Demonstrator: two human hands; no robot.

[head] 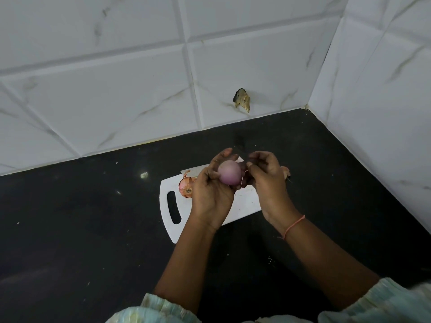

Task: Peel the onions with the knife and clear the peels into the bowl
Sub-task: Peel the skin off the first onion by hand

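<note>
My left hand (210, 194) grips a peeled pink onion (229, 174) above the white cutting board (245, 203). At the onion's right side my right hand (265, 180) has its fingers curled and pinches a strip of brownish peel (245, 178). A pale knife blade (191, 172) lies at the board's far left edge, partly under my left hand. An orange-brown onion piece with loose skin (185, 186) sits on the board beside the handle slot. A bit of peel (285, 171) shows behind my right hand. No bowl is in view.
The board lies on a black counter (93, 229) that meets white tiled walls at the back and right. A broken hole (242, 103) marks the back wall above the counter. Small crumbs dot the counter.
</note>
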